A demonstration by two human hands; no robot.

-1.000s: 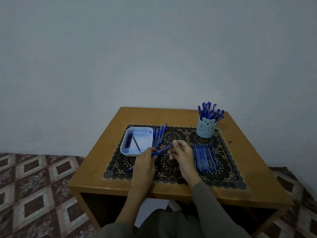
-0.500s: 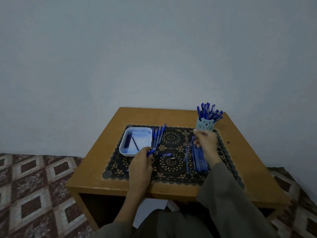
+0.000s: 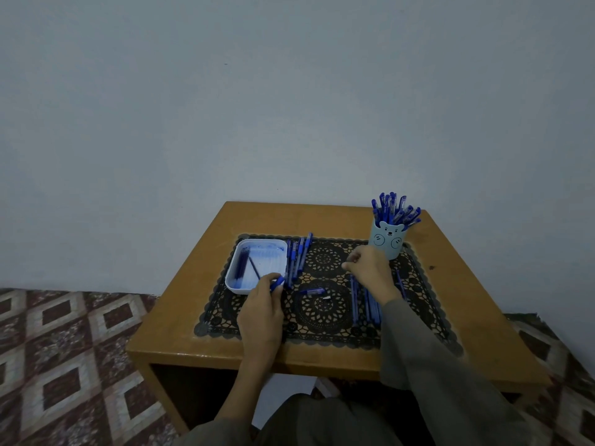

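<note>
My left hand [image 3: 262, 305] grips a blue pen [image 3: 278, 282] at the near right corner of a white tray [image 3: 257, 242] that holds thin blue refills. My right hand [image 3: 370, 268] hovers over the black lace mat [image 3: 322, 312], just left of a pale blue bear cup [image 3: 386, 241] full of blue pens [image 3: 394, 209]. Its fingertips are pinched together, and what they hold, if anything, is hidden. A short blue pen piece [image 3: 312, 290] and a tiny white bit [image 3: 326, 297] lie on the mat between my hands.
Several pens [image 3: 297, 255] lie in a row right of the tray. Another row of pens [image 3: 367, 307] lies partly under my right sleeve. The wooden table [image 3: 467, 300] stands against a plain wall, with patterned floor tiles on both sides.
My right hand let go of the pen, reached to the row by the cup, then drifted left. My left hand carried the pen toward the tray. A pen piece now lies on the mat.
</note>
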